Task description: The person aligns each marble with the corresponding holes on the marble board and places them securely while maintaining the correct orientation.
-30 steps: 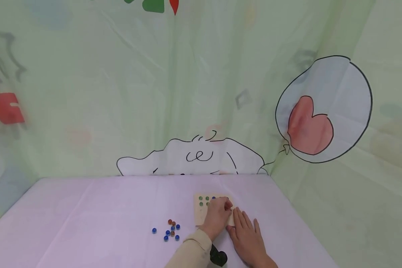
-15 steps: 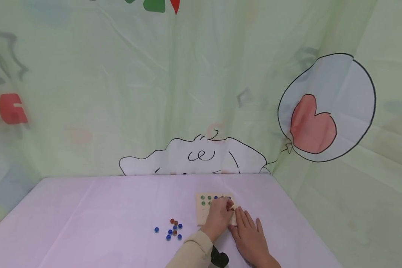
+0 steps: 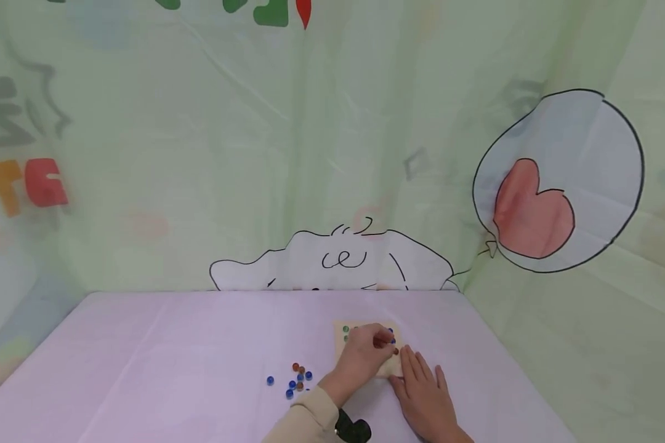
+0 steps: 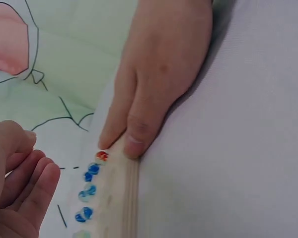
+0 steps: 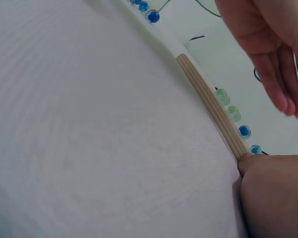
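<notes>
A pale wooden board point(image 3: 390, 369) with rows of dimples lies on the table, holding green, blue and brown marbles. My left hand point(image 3: 362, 354) hovers over it, fingers loosely bent; in the left wrist view nothing shows between thumb and fingertips. Just beside those fingertips, a brown marble point(image 3: 396, 351) sits near the board's right edge; it looks red-orange in the left wrist view. My right hand point(image 3: 425, 394) lies flat at the right front corner, its straight fingers along the side and its thumb point(image 4: 134, 144) touching the near edge. The left hand hides much of the board's middle.
Several loose blue marbles point(image 3: 270, 381) and brown marbles point(image 3: 296, 367) lie in a cluster left of the board, on the pale lilac tablecloth point(image 3: 183, 351). Behind the table hangs a light green printed curtain point(image 3: 255, 123).
The left hand's fingertips have eased off the brown marble, which stays in the board. The right hand keeps its place at the corner. The head view has shifted slightly left.
</notes>
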Demonstrator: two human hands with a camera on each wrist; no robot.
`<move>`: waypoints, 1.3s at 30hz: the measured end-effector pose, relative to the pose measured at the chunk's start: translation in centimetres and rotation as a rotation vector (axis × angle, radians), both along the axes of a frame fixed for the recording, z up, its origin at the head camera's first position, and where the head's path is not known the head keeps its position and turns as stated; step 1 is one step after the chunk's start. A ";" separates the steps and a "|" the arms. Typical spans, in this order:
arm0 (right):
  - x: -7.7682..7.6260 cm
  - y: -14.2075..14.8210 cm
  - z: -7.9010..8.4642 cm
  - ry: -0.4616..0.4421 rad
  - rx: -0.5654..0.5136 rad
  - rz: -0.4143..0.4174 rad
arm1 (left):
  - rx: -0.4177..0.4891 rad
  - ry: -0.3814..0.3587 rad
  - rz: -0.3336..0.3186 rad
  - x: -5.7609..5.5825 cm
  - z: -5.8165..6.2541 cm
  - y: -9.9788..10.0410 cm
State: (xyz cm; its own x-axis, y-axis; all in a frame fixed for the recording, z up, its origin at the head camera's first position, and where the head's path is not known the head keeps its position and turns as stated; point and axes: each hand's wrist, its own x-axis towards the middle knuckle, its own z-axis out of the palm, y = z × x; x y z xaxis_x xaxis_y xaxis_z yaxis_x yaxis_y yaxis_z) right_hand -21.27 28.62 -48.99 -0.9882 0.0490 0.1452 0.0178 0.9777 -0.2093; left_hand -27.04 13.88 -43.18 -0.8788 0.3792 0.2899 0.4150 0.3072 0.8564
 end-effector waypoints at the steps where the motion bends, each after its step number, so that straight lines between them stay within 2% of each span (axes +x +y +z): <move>1: 0.0 0.0 0.0 0.002 0.003 0.001 | 0.000 0.011 -0.002 0.0 0.2 -0.2; 7: -0.2 -0.1 0.1 -0.046 0.015 -0.026 | 0.026 0.028 -0.027 0.1 0.7 -1.6; 15: -0.6 -0.4 0.2 -0.055 0.010 -0.030 | 0.056 0.017 -0.011 0.0 1.1 -4.2; 24: -0.4 -0.5 0.0 -0.060 0.015 -0.037 | 0.036 -0.006 -0.001 0.4 1.4 -6.6; 39: -0.6 -0.3 -0.2 -0.067 -0.009 -0.045 | 0.006 0.020 0.023 0.5 1.2 -10.4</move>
State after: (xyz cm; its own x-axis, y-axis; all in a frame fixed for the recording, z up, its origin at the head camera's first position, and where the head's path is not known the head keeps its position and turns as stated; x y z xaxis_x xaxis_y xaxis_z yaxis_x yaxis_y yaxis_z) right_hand -21.82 28.27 -49.24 -0.9924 0.0942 0.0786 0.0754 0.9737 -0.2152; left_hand -26.51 3.50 -41.99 -0.8812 0.3574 0.3095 0.4249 0.3114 0.8500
